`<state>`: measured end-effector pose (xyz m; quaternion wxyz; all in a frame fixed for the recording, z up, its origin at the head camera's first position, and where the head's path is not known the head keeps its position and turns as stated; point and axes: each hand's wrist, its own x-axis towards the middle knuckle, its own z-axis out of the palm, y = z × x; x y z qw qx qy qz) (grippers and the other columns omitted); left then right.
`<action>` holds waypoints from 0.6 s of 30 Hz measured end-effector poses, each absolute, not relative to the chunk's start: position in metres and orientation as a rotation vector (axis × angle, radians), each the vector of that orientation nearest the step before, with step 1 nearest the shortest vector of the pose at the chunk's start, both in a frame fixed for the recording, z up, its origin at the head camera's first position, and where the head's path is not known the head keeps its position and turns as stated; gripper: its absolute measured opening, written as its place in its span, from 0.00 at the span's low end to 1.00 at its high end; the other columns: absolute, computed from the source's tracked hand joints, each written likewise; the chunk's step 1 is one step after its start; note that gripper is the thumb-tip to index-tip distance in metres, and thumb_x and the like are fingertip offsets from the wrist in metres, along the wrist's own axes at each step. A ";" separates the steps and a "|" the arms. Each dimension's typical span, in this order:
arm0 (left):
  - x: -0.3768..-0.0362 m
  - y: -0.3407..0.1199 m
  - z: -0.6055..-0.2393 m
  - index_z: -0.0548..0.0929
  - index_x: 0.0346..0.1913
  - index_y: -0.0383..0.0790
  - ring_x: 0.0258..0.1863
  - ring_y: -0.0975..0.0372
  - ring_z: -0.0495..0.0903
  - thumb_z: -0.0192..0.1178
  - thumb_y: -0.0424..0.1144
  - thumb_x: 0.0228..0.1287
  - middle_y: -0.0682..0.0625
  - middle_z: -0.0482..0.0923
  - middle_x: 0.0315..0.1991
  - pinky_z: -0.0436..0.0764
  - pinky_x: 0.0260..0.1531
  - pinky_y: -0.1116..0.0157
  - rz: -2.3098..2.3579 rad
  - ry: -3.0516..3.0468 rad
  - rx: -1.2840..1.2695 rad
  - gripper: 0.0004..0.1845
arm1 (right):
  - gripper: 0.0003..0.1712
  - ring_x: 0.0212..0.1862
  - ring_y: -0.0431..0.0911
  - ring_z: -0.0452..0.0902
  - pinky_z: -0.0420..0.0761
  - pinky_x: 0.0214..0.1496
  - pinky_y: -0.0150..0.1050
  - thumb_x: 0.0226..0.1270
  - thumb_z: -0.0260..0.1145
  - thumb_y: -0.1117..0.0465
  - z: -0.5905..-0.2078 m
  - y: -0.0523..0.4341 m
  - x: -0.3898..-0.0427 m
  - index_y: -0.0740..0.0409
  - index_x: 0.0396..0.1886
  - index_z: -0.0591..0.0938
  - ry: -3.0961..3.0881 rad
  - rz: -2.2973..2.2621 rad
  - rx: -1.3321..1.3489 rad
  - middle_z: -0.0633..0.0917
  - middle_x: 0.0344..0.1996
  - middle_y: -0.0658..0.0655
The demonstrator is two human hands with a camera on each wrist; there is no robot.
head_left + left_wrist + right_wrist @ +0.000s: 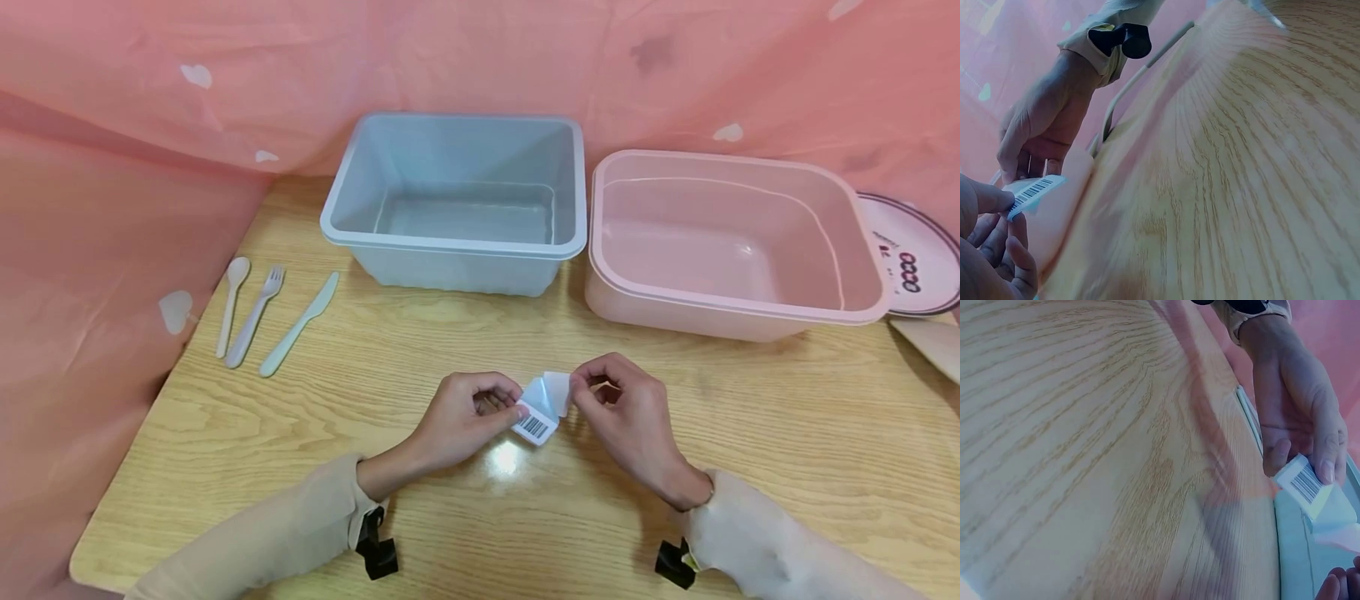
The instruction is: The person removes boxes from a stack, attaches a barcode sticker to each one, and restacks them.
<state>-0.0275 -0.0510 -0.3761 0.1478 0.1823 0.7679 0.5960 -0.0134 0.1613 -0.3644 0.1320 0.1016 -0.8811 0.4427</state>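
Pinching a barcode sticker [537,417] between them, the left hand [461,417] and right hand [626,421] hold opposite edges.

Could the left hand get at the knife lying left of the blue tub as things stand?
Probably yes, once freed: bare table lies between the left hand and the knife. But that hand pinches the barcode label, which the right hand also holds.
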 end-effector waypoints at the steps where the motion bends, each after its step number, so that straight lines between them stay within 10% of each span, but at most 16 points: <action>1: -0.027 -0.052 -0.376 0.85 0.38 0.34 0.31 0.67 0.80 0.66 0.33 0.59 0.43 0.85 0.33 0.82 0.31 0.69 1.711 2.212 0.519 0.06 | 0.07 0.31 0.31 0.75 0.78 0.30 0.22 0.57 0.63 0.76 -0.364 0.162 -0.014 0.62 0.27 0.82 -2.555 1.280 0.286 0.84 0.27 0.56; 18: -0.026 -0.061 -0.386 0.84 0.37 0.34 0.30 0.66 0.80 0.65 0.33 0.60 0.43 0.84 0.32 0.82 0.29 0.70 1.718 2.210 0.503 0.05 | 0.08 0.30 0.27 0.74 0.75 0.31 0.17 0.55 0.62 0.76 -0.364 0.171 -0.021 0.63 0.25 0.83 -2.505 1.277 0.142 0.84 0.26 0.55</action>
